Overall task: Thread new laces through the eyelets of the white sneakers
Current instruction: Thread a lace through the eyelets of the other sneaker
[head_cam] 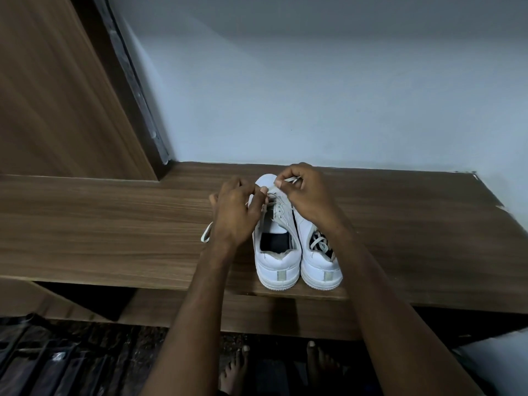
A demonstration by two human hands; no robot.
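Bare feet point(285, 367) stand below your forearms, on dark floor beneath the shelf point(114, 218) that carries everything. Both hands work close together over the front of the left shoe point(275, 247), which sits heel toward you, directly under them, its side touching the right shoe point(317, 252). That second shoe lies under your right wrist and already shows crossed lacing near its collar. Your left hand point(237, 212) is curled, fingertips pinching the lace point(274, 197) at the eyelets; your right hand point(305, 192) is curled too, pinching a lace end just above the toe. A loose loop of lace trails out on the shelf to the outside of your left hand. Judging by the open tongue behind your hands, this shoe is only started at the lower eyelets. Expect the lace to be light, limp and prone to twisting, so hold it right at its stiff tip; the shoe looks light enough to slide, so steady it by the eyelet flap.
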